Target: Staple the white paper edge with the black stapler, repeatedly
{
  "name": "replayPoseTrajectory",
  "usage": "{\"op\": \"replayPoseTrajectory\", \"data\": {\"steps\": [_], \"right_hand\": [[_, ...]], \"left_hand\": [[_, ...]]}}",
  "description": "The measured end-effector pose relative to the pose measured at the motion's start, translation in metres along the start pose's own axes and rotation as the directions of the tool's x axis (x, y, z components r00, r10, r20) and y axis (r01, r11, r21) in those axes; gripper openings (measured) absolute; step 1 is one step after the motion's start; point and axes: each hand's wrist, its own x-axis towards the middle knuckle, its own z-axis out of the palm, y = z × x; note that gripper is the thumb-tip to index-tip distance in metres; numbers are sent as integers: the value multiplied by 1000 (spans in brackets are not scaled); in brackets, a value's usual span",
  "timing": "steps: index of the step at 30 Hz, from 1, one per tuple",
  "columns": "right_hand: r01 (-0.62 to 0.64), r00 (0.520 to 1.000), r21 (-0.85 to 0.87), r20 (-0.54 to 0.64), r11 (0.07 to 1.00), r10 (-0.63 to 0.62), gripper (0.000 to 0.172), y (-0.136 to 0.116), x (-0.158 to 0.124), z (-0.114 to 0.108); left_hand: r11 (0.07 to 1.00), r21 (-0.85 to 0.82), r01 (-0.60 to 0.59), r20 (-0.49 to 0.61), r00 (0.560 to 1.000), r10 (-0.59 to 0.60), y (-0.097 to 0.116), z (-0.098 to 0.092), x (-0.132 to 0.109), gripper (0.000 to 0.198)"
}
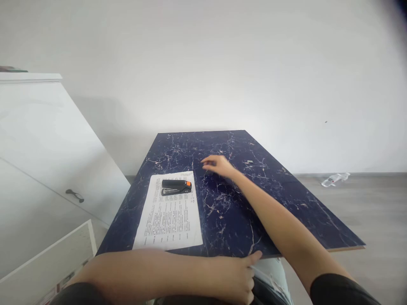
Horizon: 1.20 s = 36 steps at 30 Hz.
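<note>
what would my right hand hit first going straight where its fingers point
The right hand points left over bare table; it likely skims just past the paper's far edge, missing the stapler. Depth unclear.

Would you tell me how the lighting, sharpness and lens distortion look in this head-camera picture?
Head view: soft, even light, with only a faint shadow of the cabinet on the wall; the right hand, near the stapler, is slightly blurred at the fingers; print on the paper is too small to read; the wide lens tilts the cabinet and darkens the top right corner.
</note>
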Motion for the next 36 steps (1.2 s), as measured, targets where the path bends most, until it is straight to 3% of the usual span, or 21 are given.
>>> {"op": "replayPoseTrajectory", "data": {"steps": [2,3,4,6,7,8,9,15,21,23,27,31,36], "right_hand": [[-106,976,-62,-198,992,92,31,44,-14,-43],[-241,893,-94,-412,966,182,28,66,-23,-62],[-398,769,-98,-577,912,274,26,85,-32,-79],[-690,459,25,-758,724,463,31,116,-48,-100],[-737,392,54,-778,674,491,36,125,-53,-104],[-766,355,72,-780,639,515,37,131,-55,-105],[-775,354,74,-771,628,528,37,134,-56,-102],[-781,588,-296,-645,550,488,30,123,-42,-70],[-668,733,-440,-530,600,426,27,105,-32,-54],[-576,810,-498,-450,648,375,28,94,-23,-42],[-258,966,-635,-176,728,189,34,69,-7,-11],[-25,998,-701,24,713,59,35,49,0,14],[213,974,-591,189,778,-123,39,28,7,38]], "left_hand": [[1000,15,2,-23,1000,-2,1,4,-1,13],[999,34,7,-32,999,-6,2,6,-1,13],[999,51,8,-45,999,-6,2,8,-1,13],[998,69,7,-65,998,-2,3,10,-2,16],[998,69,3,-72,997,2,2,11,-1,18],[998,68,-6,-78,997,11,2,11,-1,20],[997,70,-17,-83,996,23,1,11,-1,21],[996,82,-28,-71,997,34,0,11,0,22],[999,41,-7,-66,998,9,2,13,1,17],[1000,22,-11,-46,999,12,2,11,0,15],[999,32,-14,-21,1000,15,1,6,-1,14],[995,98,15,-82,997,-7,1,6,-1,23],[998,68,2,-69,998,3,3,14,0,24]]}}
